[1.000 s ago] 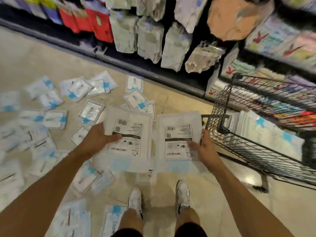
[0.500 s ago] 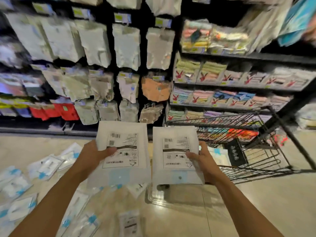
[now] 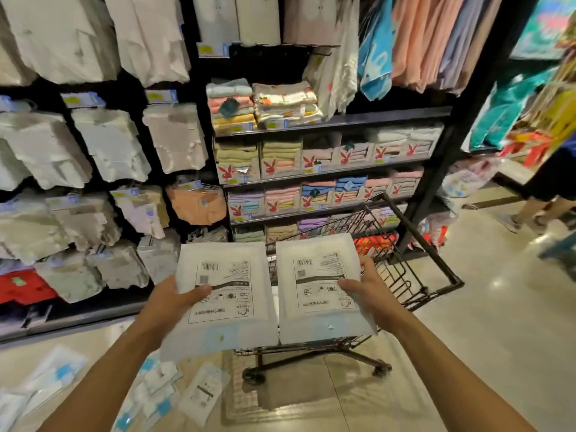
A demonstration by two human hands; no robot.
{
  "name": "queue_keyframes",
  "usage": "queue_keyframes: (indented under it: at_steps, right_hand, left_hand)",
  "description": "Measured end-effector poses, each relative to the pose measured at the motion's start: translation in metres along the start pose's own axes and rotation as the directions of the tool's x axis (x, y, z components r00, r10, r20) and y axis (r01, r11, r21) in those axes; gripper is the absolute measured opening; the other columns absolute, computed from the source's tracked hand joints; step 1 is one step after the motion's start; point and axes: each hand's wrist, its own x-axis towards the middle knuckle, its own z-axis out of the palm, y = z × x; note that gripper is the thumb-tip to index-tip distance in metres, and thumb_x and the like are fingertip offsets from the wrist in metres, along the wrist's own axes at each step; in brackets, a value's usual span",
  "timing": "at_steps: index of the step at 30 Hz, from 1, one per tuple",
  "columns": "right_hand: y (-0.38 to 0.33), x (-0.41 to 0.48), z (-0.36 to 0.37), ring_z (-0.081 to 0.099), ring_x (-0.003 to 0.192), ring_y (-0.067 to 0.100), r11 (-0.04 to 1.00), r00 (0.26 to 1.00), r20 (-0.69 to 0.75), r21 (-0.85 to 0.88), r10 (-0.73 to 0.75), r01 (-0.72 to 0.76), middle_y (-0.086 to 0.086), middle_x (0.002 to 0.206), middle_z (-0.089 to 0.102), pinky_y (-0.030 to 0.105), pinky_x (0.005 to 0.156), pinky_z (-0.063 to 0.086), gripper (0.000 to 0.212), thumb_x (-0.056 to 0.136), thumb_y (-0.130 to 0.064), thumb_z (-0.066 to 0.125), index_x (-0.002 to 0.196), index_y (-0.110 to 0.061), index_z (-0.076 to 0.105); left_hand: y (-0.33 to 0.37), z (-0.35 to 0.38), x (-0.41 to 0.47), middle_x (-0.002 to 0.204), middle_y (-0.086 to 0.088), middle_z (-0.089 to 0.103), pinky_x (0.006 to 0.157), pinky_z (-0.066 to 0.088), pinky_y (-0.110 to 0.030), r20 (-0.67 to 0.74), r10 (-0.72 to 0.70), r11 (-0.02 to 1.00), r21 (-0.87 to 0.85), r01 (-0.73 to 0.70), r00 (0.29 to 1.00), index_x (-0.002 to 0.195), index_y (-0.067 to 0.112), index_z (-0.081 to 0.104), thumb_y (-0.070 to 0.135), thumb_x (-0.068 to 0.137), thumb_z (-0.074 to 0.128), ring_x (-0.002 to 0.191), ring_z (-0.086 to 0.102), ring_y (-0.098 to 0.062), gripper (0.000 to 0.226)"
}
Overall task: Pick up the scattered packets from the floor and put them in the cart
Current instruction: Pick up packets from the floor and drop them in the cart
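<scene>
We see two flat white packets held side by side at chest height, label sides up, over the near end of the wire cart. The left hand grasps the left packet by its outer edge, thumb laid across the printed label. The right hand grasps the right packet the same way, thumb on top and fingers underneath. The two packets almost touch, with only a narrow gap between them.

The cart's basket lies mostly behind the packets, so we cannot tell what it holds. Only its far rim, wire end wall, lower frame and two wheels show. More packets lie scattered on the floor at lower left, blurred, some cut off by the frame edge.

Beyond the cart, open-fronted shelf boxes with red rabbit marks hold stacks of folded towels. The pale bagged goods hanging to the left are too smeared to identify. At far right, another person's legs show only from the thigh down.
</scene>
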Motion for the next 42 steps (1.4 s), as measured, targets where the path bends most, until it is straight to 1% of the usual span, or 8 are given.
queue_keyframes:
  at_steps: [10,13,19,25,29,31,36,42]
  right_hand:
    - [0.0,0.057,-0.082,0.074,0.104,0.027,0.994,0.993,-0.115,-0.1,0.024,-0.035,0.009,0.12,0.072,0.045,0.085,0.062,0.043,0.096,0.0,0.067,0.127,-0.018,0.043]
    - [-0.003,0.092,-0.089,0.075,0.103,0.03,0.994,0.991,-0.118,-0.082,0.062,-0.072,0.011,0.119,0.073,0.054,0.089,0.061,0.044,0.096,0.001,0.068,0.127,-0.019,0.043]
    - [-0.005,0.168,-0.1,0.077,0.094,0.016,0.984,0.99,-0.119,-0.154,0.074,-0.092,0.003,0.115,0.074,0.035,0.076,0.062,0.042,0.098,-0.002,0.067,0.127,-0.02,0.043]
    - [0.018,0.235,-0.109,0.076,0.107,0.025,0.973,0.984,-0.09,-0.161,0.155,-0.168,0.001,0.119,0.077,0.055,0.094,0.06,0.044,0.099,-0.004,0.067,0.127,-0.026,0.042]
    - [0.053,0.28,-0.11,0.075,0.108,0.026,0.951,0.968,-0.104,-0.189,0.228,-0.245,0.008,0.125,0.074,0.054,0.09,0.062,0.042,0.098,-0.006,0.068,0.125,-0.026,0.043]
    - [0.079,0.302,-0.112,0.077,0.101,0.02,0.934,0.957,-0.121,-0.219,0.262,-0.283,0.005,0.12,0.074,0.042,0.079,0.065,0.04,0.099,-0.004,0.066,0.125,-0.022,0.041]
    - [0.161,0.35,-0.114,0.074,0.103,0.015,0.866,0.939,-0.144,-0.362,0.313,-0.344,-0.001,0.122,0.072,0.026,0.069,0.063,0.047,0.099,-0.013,0.069,0.133,-0.024,0.039]
    - [0.256,0.394,-0.123,0.067,0.102,0.008,0.767,0.899,-0.106,-0.485,0.426,-0.42,-0.006,0.119,0.067,0.018,0.067,0.055,0.045,0.101,-0.02,0.067,0.132,-0.021,0.035]
  left_hand:
    - [0.016,0.086,0.055,0.101,-0.005,0.08,0.065,0.06,-0.035,0.114,-0.04,0.989,-0.138,0.055,0.993,0.119,0.015,0.069,0.021,0.094,0.072,0.086,0.078,-0.025,0.026]
    - [0.013,0.099,0.091,0.097,-0.006,0.08,0.059,0.06,-0.031,0.108,-0.053,0.986,-0.15,0.069,0.993,0.119,0.011,0.069,0.018,0.094,0.072,0.082,0.078,-0.024,0.026]
    - [-0.004,0.128,0.178,0.108,-0.01,0.079,0.072,0.063,-0.047,0.168,-0.098,0.97,-0.205,0.132,0.981,0.126,0.017,0.066,0.015,0.092,0.074,0.093,0.077,-0.034,0.034]
    - [-0.032,0.153,0.249,0.114,-0.004,0.078,0.087,0.06,-0.056,0.164,-0.127,0.975,-0.163,0.154,0.978,0.128,0.021,0.066,0.018,0.093,0.075,0.099,0.076,-0.029,0.036]
    - [-0.073,0.169,0.289,0.111,-0.002,0.078,0.084,0.062,-0.052,0.147,-0.187,0.974,-0.099,0.203,0.971,0.123,0.02,0.069,0.018,0.089,0.079,0.096,0.077,-0.025,0.035]
    - [-0.104,0.181,0.308,0.112,-0.001,0.078,0.08,0.064,-0.047,0.152,-0.212,0.973,-0.056,0.223,0.965,0.126,0.019,0.067,0.019,0.088,0.08,0.094,0.078,-0.021,0.04]
    - [-0.2,0.224,0.342,0.103,0.007,0.077,0.065,0.06,-0.021,0.148,-0.317,0.943,-0.055,0.328,0.937,0.123,0.022,0.066,0.018,0.088,0.08,0.09,0.076,-0.006,0.038]
    - [-0.297,0.269,0.363,0.106,-0.01,0.078,0.071,0.064,-0.036,0.144,-0.433,0.891,-0.078,0.446,0.89,0.12,0.004,0.068,0.007,0.084,0.078,0.093,0.077,-0.027,0.037]
